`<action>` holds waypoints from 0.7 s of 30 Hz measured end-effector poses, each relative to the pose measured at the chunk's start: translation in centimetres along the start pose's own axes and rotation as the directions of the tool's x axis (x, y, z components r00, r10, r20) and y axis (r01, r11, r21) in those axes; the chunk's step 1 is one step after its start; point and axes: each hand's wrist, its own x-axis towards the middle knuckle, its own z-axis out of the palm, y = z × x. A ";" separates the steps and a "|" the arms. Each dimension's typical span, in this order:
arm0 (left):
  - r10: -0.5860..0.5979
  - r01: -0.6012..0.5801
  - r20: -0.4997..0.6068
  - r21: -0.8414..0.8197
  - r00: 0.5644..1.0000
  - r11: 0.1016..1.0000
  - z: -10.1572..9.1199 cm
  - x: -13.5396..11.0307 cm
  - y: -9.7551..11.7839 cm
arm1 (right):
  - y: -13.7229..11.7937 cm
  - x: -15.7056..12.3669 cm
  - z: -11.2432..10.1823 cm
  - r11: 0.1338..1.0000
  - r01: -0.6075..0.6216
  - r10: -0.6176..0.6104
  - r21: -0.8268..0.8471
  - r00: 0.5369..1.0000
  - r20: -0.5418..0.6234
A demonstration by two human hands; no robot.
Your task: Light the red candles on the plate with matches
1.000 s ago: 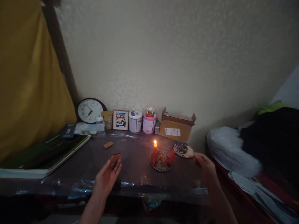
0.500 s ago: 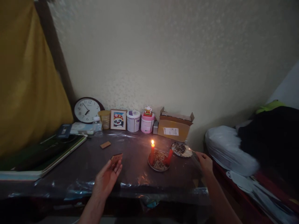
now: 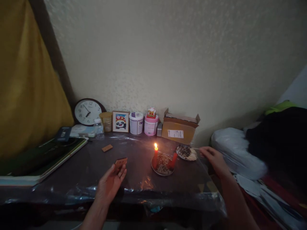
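Observation:
My left hand (image 3: 112, 179) holds a small brown matchbox (image 3: 120, 163) between thumb and fingers above the near side of the table. Beyond the table's right edge, my right hand (image 3: 213, 156) pinches a thin matchstick (image 3: 196, 149), pointing left over a plate of dark-headed matchsticks (image 3: 186, 152). Between my hands stands a metal dish (image 3: 163, 172) with two red candles. The left candle (image 3: 155, 159) is upright and burning. The right candle (image 3: 173, 159) leans outward and is unlit. A flat brown piece (image 3: 107, 148), similar to the matchbox, lies further back on the left.
Along the wall stand a clock (image 3: 88, 111), a cup (image 3: 106, 121), a framed panda picture (image 3: 120, 122), a white tin (image 3: 136, 123), a pink tin (image 3: 151, 126) and a cardboard box (image 3: 179, 127). A green board (image 3: 48, 158) lies left. Bags (image 3: 235, 150) and cloth fill the right side.
My right hand has moved right and slightly up with the matchstick. The faint glow at the matchstick's tip no longer shows. My left hand keeps its hold on the matchbox.

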 end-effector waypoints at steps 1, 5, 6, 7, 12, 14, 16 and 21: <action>-0.001 0.001 0.000 0.002 1.000 1.000 0.0 -0.1 0.0 | 0.0 -0.2 -0.1 0.997 0.007 -0.008 -0.071 1.000 -0.012; 0.003 -0.003 -0.007 0.007 1.000 1.000 0.2 -0.3 0.2 | 1.4 -0.7 -0.5 0.943 -0.041 0.019 -0.331 0.997 -0.071; 0.003 -0.003 -0.007 0.009 1.000 1.000 0.2 -0.4 0.2 | 2.1 -0.7 -0.5 0.933 -0.059 0.034 -0.356 0.997 -0.076; 0.002 -0.002 -0.009 0.010 1.000 1.000 0.2 -0.4 0.2 | 2.8 -0.7 -0.6 0.925 -0.077 0.051 -0.372 0.996 -0.079; -0.007 0.007 0.005 0.007 1.000 1.000 -0.2 0.0 0.1 | 6.2 0.1 -0.4 0.897 -0.155 0.111 -0.415 0.986 -0.129; -0.011 0.011 0.000 0.006 1.000 1.000 -0.3 0.2 0.1 | 7.2 0.6 -0.2 0.889 -0.179 0.126 -0.422 0.980 -0.151; -0.014 0.015 -0.019 0.007 1.000 1.000 -0.2 0.2 0.1 | 8.0 1.0 0.1 0.881 -0.197 0.136 -0.430 0.976 -0.170; -0.030 0.031 -0.048 0.010 0.998 0.999 0.1 0.1 0.2 | 9.1 1.8 0.9 0.861 -0.216 0.146 -0.461 0.972 -0.183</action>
